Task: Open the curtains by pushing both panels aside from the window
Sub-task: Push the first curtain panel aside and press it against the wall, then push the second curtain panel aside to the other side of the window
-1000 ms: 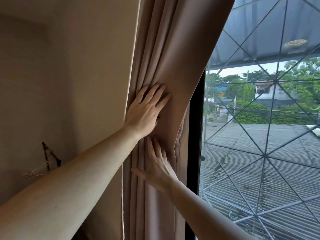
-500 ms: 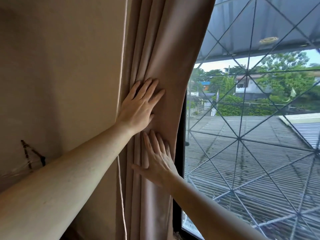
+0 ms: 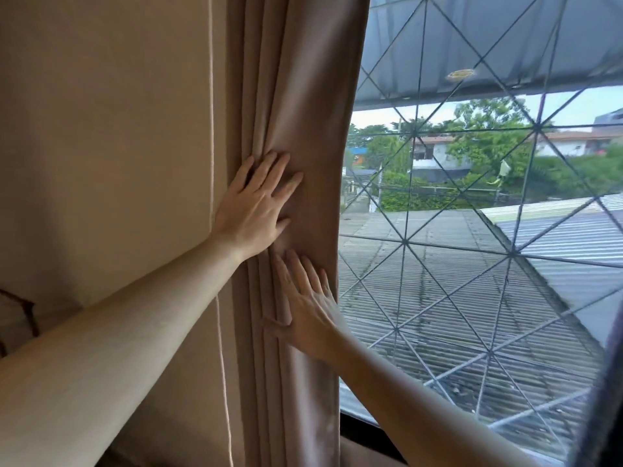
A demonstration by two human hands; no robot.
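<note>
To the left of both hands a bare wall (image 3: 101, 146) is seen, with a thin cord (image 3: 215, 230) hanging just beside the bunched curtain panel (image 3: 303, 96). The left hand (image 3: 256, 207) is laid flat on the gathered folds, fingers spread and nothing gripped; directly below it and slightly to its right, the right hand (image 3: 306, 315) is pressed open against the same folds near the panel's free edge. The panel is thus held bunched between the wall and the window (image 3: 472, 264), whose glass and diagonal grille are uncovered to the right of the hands. Since the cloth is only pressed, not clutched, it is judged likely to spring back over the glass once the palms are lifted. The cord could be caught by the left wrist, because it is hung so close. At the far right edge a dark blurred shape is seen; whether it is the second panel cannot be told, so that half of the task may be unfinished.
</note>
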